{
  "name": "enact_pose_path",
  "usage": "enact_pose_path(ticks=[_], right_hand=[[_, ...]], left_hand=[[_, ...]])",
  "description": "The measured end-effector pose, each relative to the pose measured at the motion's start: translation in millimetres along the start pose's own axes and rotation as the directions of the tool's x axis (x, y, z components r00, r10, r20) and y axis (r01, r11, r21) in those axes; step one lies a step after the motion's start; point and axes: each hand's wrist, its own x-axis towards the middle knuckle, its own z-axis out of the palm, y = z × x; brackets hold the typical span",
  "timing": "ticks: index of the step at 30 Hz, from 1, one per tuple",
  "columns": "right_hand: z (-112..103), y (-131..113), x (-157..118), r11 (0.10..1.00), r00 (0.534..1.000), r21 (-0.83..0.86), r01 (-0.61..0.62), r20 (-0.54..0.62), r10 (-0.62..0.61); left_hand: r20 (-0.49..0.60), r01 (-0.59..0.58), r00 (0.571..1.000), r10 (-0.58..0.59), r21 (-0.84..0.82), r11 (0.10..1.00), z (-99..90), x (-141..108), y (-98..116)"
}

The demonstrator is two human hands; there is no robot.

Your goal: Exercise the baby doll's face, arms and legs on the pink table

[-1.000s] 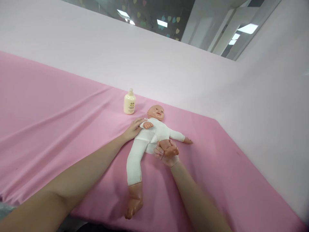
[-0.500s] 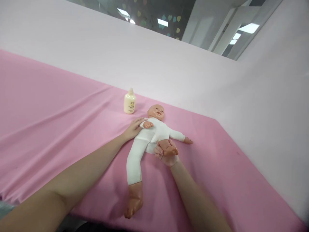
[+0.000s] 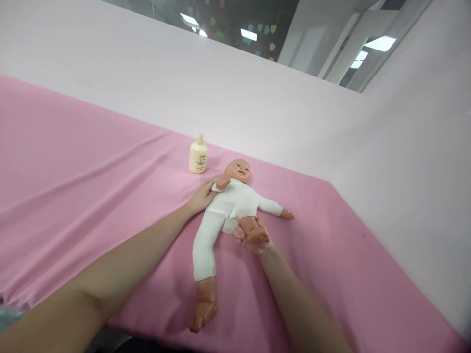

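A baby doll in a white suit lies on its back, head toward the far side of the pink cloth. My left hand is closed around the doll's upper arm and side, its fingertips partly hidden behind the doll's bent arm. With my right hand I grip the doll's bent, raised leg from below; the bare foot points toward me over my palm. The doll's other leg stretches straight toward the near edge. Its other arm reaches out to the right on the cloth.
A cream pump bottle stands upright beyond my left hand, left of the doll's head. The pink cloth has folds on the left. A pale wall rises behind and at the right, with a glass pane above it.
The doll's raised foot has shifted slightly down and left with my right hand. Its bent hand has moved a little up and left, now covering more of my left fingertips.
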Motion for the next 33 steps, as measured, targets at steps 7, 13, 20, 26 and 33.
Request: enact_pose_path(ticks=[7,13,20,26,33], right_hand=[[-0.5,0.3,-1.0,1.000,1.000,-0.022,-0.003,0.020,0.004],[3.7,0.9,-1.2,0.995,1.000,-0.103,-0.003,-0.024,0.001],[-15.2,10.4,-7.1,0.970,0.943,-0.189,-0.153,0.267,0.201],[1.0,5.4,-8.8,0.903,0.780,-0.300,-0.308,0.464,0.421],[14.9,-1.4,-6.8,0.899,0.727,-0.320,-0.298,0.535,0.431]], left_hand=[[-0.003,0.046,0.999,-0.046,-0.026,0.999,-0.6,0.1,4.3],[0.006,0.113,0.994,-0.113,-0.056,0.992,-1.7,-0.5,9.6],[-0.025,0.225,0.973,-0.231,-0.132,0.965,-0.7,-0.3,8.6],[-0.090,0.269,0.953,-0.288,-0.177,0.947,1.2,-0.6,0.7],[-0.061,0.292,0.950,-0.306,-0.165,0.942,-1.6,0.0,3.4]])
